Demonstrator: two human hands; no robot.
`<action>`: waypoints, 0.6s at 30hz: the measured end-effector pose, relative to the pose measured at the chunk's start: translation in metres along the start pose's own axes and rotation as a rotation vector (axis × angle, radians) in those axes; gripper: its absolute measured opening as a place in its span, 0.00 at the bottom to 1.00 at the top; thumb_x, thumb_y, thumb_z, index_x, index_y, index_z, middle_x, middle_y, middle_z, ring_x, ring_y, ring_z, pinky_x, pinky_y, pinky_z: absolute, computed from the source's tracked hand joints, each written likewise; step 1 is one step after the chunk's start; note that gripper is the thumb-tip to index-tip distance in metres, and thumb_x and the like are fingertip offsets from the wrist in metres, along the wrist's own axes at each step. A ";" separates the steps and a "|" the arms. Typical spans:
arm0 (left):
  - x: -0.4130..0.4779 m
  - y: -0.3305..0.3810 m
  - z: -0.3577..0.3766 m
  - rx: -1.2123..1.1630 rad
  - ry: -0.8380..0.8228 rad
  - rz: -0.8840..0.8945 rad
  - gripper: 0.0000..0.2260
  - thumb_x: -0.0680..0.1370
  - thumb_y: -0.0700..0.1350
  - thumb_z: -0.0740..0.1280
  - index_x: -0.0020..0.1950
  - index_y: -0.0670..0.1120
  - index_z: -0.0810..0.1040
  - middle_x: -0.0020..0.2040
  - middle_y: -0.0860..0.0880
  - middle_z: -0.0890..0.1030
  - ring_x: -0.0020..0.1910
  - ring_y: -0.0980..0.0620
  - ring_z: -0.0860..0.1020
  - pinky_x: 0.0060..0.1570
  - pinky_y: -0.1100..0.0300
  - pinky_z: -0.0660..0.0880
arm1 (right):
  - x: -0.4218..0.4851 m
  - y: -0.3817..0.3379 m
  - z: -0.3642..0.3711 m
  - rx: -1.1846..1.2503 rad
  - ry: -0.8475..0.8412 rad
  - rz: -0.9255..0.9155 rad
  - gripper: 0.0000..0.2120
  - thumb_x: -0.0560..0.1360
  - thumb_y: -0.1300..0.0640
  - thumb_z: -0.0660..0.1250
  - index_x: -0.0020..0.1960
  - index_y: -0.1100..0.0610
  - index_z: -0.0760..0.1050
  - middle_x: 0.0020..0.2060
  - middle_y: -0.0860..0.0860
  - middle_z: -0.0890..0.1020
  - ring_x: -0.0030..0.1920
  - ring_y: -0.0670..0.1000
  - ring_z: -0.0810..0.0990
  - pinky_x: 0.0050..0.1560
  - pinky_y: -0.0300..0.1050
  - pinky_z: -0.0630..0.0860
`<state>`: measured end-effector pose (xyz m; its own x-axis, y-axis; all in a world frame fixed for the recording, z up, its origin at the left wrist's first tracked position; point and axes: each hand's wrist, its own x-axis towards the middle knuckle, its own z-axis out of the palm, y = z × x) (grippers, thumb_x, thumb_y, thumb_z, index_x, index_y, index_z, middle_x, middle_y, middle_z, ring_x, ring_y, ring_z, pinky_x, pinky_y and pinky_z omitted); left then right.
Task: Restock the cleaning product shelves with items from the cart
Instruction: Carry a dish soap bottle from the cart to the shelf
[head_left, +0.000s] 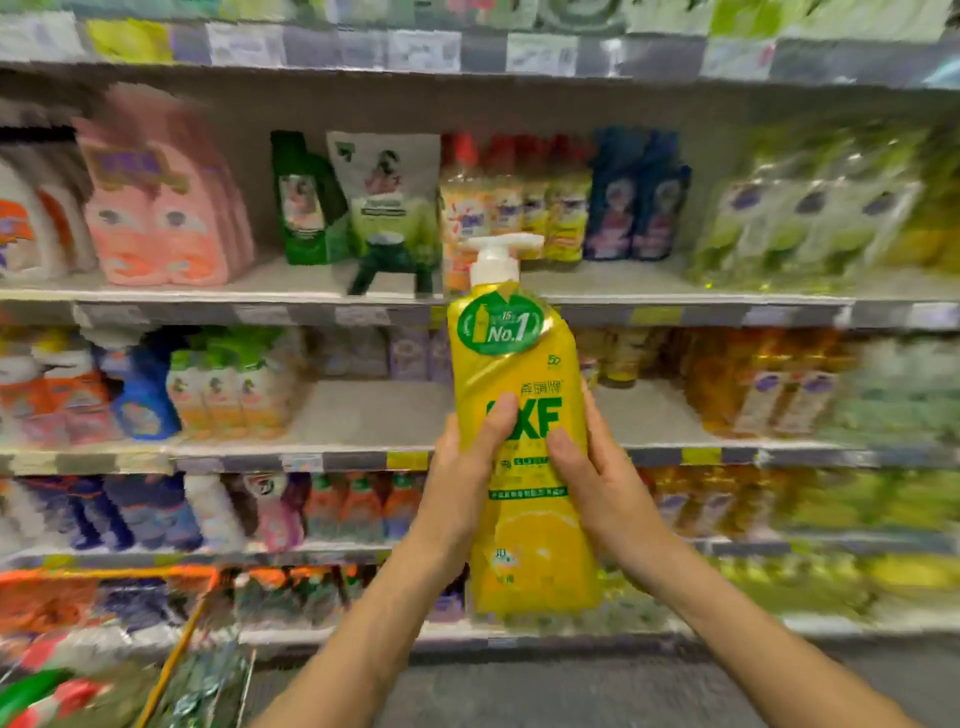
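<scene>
The yellow dish-soap bottle (524, 452), a tall, glossy plastic shape with a white pump head and a round green "No.1" sticker at its shoulder, stands upright in mid-air in front of the shelves (363, 415). The left hand (467, 467) grips its left side and the right hand (597, 467) its right, thumbs pressed across the label. Near left, the wire cart (208, 675) shows blurred, and the far shelves hold rows of soft pouches and bottles.

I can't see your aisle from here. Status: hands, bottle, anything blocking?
Left hand and right hand both grip the yellow bottle. Upright, not yet shelved. Bare gap on the shelf behind it; nothing blocking.
</scene>
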<state>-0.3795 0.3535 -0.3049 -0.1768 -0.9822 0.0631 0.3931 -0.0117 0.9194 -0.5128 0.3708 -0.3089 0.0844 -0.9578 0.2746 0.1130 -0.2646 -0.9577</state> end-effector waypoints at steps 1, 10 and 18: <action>0.005 -0.006 0.024 -0.005 -0.048 -0.012 0.34 0.64 0.60 0.72 0.66 0.46 0.74 0.57 0.42 0.82 0.55 0.41 0.81 0.54 0.41 0.78 | -0.005 -0.006 -0.023 -0.006 0.045 -0.007 0.45 0.66 0.36 0.71 0.77 0.44 0.55 0.67 0.45 0.75 0.64 0.45 0.77 0.53 0.38 0.77; 0.078 -0.082 0.208 0.042 -0.414 -0.108 0.27 0.67 0.58 0.72 0.61 0.46 0.78 0.55 0.42 0.83 0.53 0.40 0.82 0.54 0.41 0.79 | -0.034 -0.028 -0.212 -0.078 0.416 -0.077 0.45 0.66 0.38 0.69 0.77 0.50 0.57 0.62 0.45 0.79 0.59 0.46 0.80 0.48 0.39 0.79; 0.206 -0.163 0.373 0.119 -0.492 -0.140 0.34 0.61 0.68 0.74 0.59 0.49 0.80 0.55 0.45 0.84 0.54 0.42 0.82 0.58 0.39 0.76 | 0.019 -0.035 -0.397 -0.058 0.593 -0.107 0.32 0.73 0.47 0.66 0.75 0.50 0.62 0.60 0.48 0.81 0.57 0.50 0.82 0.46 0.41 0.80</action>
<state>-0.8167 0.2233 -0.2974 -0.6349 -0.7679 0.0850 0.2353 -0.0874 0.9680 -0.9080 0.3176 -0.3042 -0.4926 -0.8200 0.2914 0.0346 -0.3530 -0.9350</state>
